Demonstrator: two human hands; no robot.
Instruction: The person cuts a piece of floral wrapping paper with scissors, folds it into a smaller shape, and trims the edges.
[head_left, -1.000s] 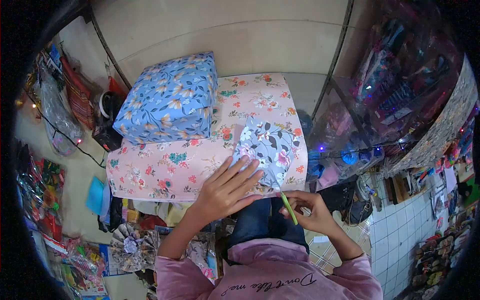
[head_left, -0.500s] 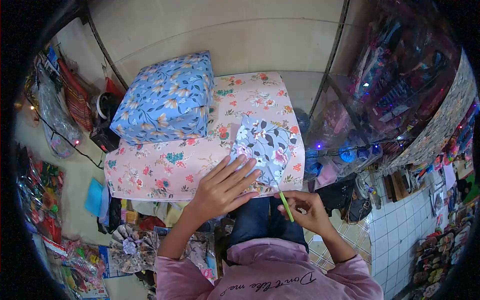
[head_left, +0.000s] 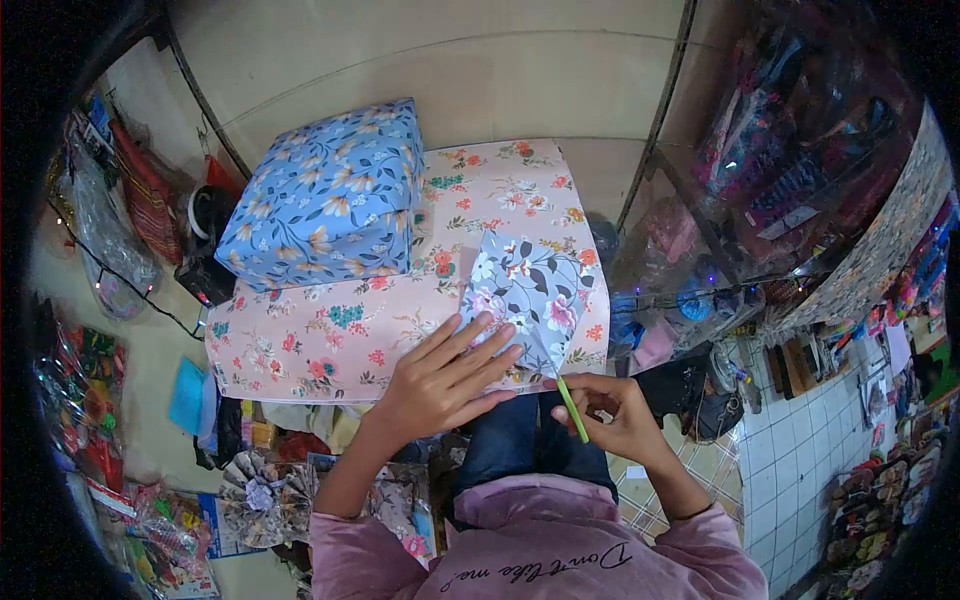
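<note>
A piece of grey-blue floral paper (head_left: pixel 525 290) lies on a larger pink floral sheet (head_left: pixel 510 190). My left hand (head_left: pixel 445 375) rests with its fingers spread across the lower left of the grey-blue paper. Between the thumb and fingers of my right hand (head_left: pixel 615 415) is a slim light-green cutter knife (head_left: pixel 573 408). Its pale tip reaches the lower right edge of the grey-blue paper, close to the front edge of the pink sheet. Farther left on the pink sheet sits a box wrapped in blue floral paper (head_left: pixel 325 195), apart from both hands.
Plastic-wrapped goods (head_left: pixel 790 140) crowd the right side behind a dark frame. A string of small lights (head_left: pixel 145 295) runs along the left. Packets and a pleated paper rosette (head_left: pixel 258 490) lie at lower left. Below right is a white wire grid (head_left: pixel 790 440).
The camera view shifts very slightly. Both hands, the cutter knife and the papers stay almost where they were.
</note>
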